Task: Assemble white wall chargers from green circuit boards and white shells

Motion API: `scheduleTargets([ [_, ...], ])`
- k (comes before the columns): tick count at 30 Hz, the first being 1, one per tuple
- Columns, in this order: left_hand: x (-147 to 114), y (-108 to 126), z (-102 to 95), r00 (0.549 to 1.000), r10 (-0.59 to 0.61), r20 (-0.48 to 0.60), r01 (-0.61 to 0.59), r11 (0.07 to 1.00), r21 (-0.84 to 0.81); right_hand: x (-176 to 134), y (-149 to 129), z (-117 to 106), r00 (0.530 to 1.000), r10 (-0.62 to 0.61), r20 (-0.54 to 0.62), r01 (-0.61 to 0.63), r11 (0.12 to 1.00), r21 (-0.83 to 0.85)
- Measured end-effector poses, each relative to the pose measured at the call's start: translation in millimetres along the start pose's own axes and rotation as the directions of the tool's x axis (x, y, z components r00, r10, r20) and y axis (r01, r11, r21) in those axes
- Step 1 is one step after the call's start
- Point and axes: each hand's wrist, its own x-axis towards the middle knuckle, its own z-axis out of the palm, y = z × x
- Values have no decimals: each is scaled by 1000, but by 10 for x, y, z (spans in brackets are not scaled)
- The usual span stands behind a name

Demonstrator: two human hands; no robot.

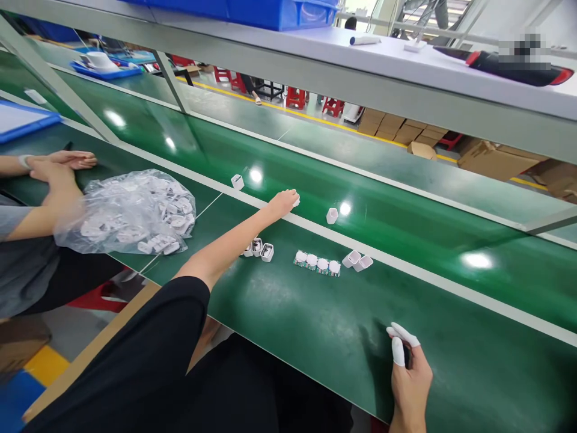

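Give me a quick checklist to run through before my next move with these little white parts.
1. Left hand secure on the white piece: cannot tell, most of it is hidden.
2. Right hand clear of the white-topped circuit boards: ok, well apart.
3. Circuit boards lined up: ok, four in a row.
4. Two white housings near the boards: ok, to their right.
5. Right-hand finger covers on: ok, thumb and two fingers.

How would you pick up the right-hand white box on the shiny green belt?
I'd pinch the box by two opposite sides, just below the rim, coming from above. It looks upright on the belt, its sides are flat, and nothing stands against it, so fingers should fit around it.
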Motion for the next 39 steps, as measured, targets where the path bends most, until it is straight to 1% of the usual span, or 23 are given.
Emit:
scheduleTargets([
  [4, -79, -30, -81, 1000, -7, 23, 6, 998, 58, 5, 13, 4, 1000, -23, -8, 23, 1000, -1],
  [8, -69, -11, -293, 999, -46, 15, 45, 996, 76, 13, 47, 18, 1000, -9, -11, 9, 1000, 22],
  [10, -46, 44, -429, 997, -69, -16, 70, 995, 75, 16, 51, 28, 1000, 1, -10, 0, 999, 33],
  [12, -42, 149, -541, 993, -86, -83, 91, 994, 63, 21, 44, 34, 1000, 2, -12, -1, 1000, 31],
  [14, -65, 311, -574, 984, -84, -157, 90, 996, 30, 28, 28, 36, 1000, -4, -14, 5, 1000, 25],
  [16, -107, 512, -498, 982, -60, -180, 56, 998, -24, 38, 12, 36, 1000, -6, -9, 6, 1000, 22],
  [17, -127, 615, -421, 985, -46, -166, 37, 998, -55, 43, 4, 35, 1000, -2, -5, 2, 1000, 23],
  [19, -155, 794, -221, 993, -43, -107, 31, 993, -114, 46, -7, 31, 1000, 15, 0, -15, 1000, 24],
  [21, -157, 906, -22, 995, -87, -43, 79, 984, -161, 41, -20, 23, 999, 32, -7, -32, 999, 25],
  [23, -138, 939, 114, 989, -147, -3, 143, 968, -205, 29, -56, 14, 1000, 25, -18, -25, 1000, 19],
  [24, -123, 932, 147, 985, -172, 5, 169, 959, -228, 24, -92, 13, 1000, 4, -21, -4, 1000, 4],
  [25, -109, 916, 156, 982, -190, 5, 185, 950, -253, 23, -147, 20, 999, -32, -14, 31, 999, -20],
  [27, -86, 883, 104, 978, -207, -18, 192, 934, -302, 40, -329, 73, 989, -142, 36, 144, 987, -75],
  [28, -84, 876, 51, 978, -206, -35, 183, 927, -326, 61, -459, 128, 974, -212, 80, 219, 971, -97],
  [29, -91, 882, -17, 978, -201, -54, 170, 923, -344, 90, -616, 205, 948, -287, 137, 303, 947, -109],
  [30, -110, 902, -93, 978, -191, -81, 148, 916, -374, 128, -794, 308, 910, -364, 197, 390, 914, -112],
  [32, -195, 977, -261, 977, -148, -155, 51, 863, -503, 227, -1185, 592, 802, -496, 333, 566, 809, -158],
  [33, -261, 1026, -346, 972, -116, -204, -27, 808, -589, 285, -1378, 768, 744, -534, 400, 642, 737, -210],
  [34, -341, 1077, -430, 964, -78, -256, -120, 728, -674, 347, -1558, 961, 700, -552, 453, 698, 662, -273],
  [35, -429, 1125, -509, 951, -40, -308, -212, 641, -738, 410, -1714, 1164, 670, -571, 475, 737, 588, -333],
  [36, -519, 1166, -584, 938, -10, -347, -281, 565, -776, 473, -1844, 1367, 644, -581, 497, 763, 527, -374],
  [37, -607, 1198, -652, 927, 3, -375, -325, 505, -799, 532, -1944, 1562, 632, -580, 514, 775, 486, -404],
  [39, -748, 1229, -764, 917, -18, -397, -355, 415, -838, 627, -2063, 1893, 602, -548, 581, 798, 434, -418],
])
